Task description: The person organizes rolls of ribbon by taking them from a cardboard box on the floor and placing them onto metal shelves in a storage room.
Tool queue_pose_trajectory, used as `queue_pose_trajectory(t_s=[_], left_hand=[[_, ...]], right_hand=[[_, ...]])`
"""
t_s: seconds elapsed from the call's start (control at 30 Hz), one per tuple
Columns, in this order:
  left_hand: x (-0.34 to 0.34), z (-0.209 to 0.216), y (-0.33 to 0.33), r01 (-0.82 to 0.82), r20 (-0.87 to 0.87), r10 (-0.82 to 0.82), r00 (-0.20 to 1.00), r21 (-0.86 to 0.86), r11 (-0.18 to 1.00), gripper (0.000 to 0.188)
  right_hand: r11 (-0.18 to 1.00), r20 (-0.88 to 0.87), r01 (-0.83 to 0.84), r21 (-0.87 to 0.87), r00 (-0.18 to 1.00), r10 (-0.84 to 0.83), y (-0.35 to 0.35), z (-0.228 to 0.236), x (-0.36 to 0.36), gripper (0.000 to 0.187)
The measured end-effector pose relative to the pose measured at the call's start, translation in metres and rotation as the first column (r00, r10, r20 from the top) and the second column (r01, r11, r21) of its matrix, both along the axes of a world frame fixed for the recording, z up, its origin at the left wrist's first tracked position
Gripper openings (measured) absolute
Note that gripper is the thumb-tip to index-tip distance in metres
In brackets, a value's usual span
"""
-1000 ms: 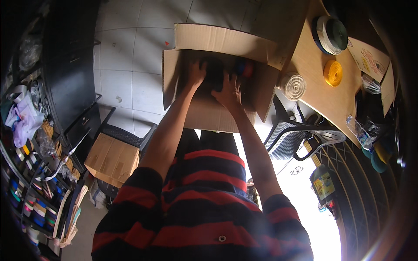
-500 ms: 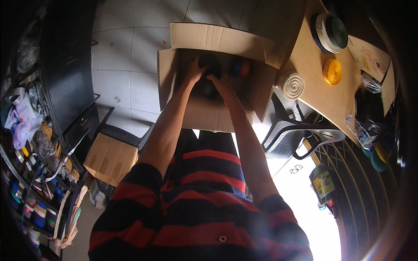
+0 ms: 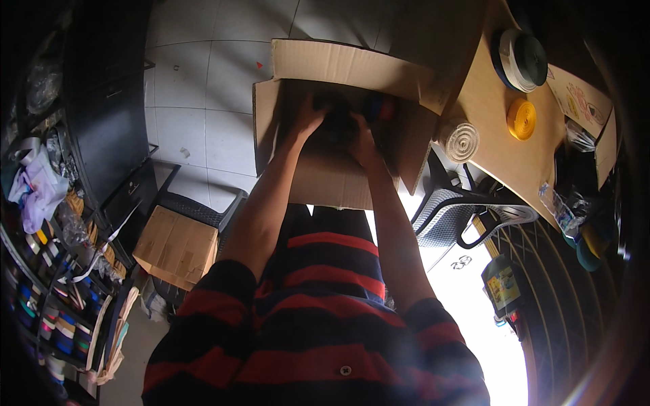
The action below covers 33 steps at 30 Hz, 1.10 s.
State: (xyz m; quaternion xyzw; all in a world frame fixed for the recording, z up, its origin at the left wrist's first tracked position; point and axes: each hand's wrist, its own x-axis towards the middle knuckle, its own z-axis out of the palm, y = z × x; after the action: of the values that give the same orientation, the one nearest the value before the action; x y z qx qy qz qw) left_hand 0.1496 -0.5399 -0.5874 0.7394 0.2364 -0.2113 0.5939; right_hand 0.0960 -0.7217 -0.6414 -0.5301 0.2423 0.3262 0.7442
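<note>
Both my hands reach down inside an open cardboard box (image 3: 325, 184) with its flaps spread. Deep in its left half, my left hand (image 3: 311, 118) has its fingers curled against something dark. My right hand (image 3: 363, 140) faces it a short way to the right, its thumb and fingers bent toward the same dark shape. Shadow hides most fingertips and what lies between the hands, so its kind cannot be told. Beside my right hand, toward the far right corner of the box, lies a red and blue round thing (image 3: 384, 107), perhaps a roll.
On the wooden table (image 3: 493, 125) at right are a beige webbing roll (image 3: 462, 141), a yellow roll (image 3: 521, 120) and stacked dark and white rolls (image 3: 525, 61). A mesh chair (image 3: 443, 206) stands below it. Left are a closed carton (image 3: 177, 247) on another chair and a black cabinet (image 3: 112, 115).
The view has shifted slightly, so the box sits a little further right. My right hand has moved slightly away from the left; both stay inside the box.
</note>
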Motion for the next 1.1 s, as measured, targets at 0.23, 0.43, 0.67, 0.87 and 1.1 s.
queue_pose_trajectory(t_s=[0.23,0.43,0.67,0.87,1.1], left_hand=[[-0.003,0.008,0.001,0.14,0.063,-0.14,0.988,-0.001,0.99,0.059],[-0.024,-0.003,0.01,0.097,0.072,-0.095,0.993,-0.021,0.995,0.062],[-0.033,0.02,0.01,-0.199,0.156,0.167,0.974,0.218,0.955,0.074],[-0.019,0.035,0.016,0.127,0.158,-0.219,0.963,0.451,0.884,0.084],[-0.021,0.031,0.019,0.18,0.138,-0.271,0.953,0.463,0.868,0.077]], right_hand=[[0.993,0.149,-0.01,-0.12,0.988,0.028,-0.002,0.034,0.002,0.041],[0.972,0.077,-0.227,-0.063,0.97,0.231,-0.009,0.079,0.021,0.048],[0.792,0.052,-0.321,-0.52,0.913,0.404,0.016,0.094,0.033,0.08],[0.645,-0.081,-0.446,-0.621,0.854,0.513,0.035,0.075,0.033,0.092],[0.732,-0.156,-0.243,-0.637,0.97,0.186,0.033,0.082,0.036,0.092]])
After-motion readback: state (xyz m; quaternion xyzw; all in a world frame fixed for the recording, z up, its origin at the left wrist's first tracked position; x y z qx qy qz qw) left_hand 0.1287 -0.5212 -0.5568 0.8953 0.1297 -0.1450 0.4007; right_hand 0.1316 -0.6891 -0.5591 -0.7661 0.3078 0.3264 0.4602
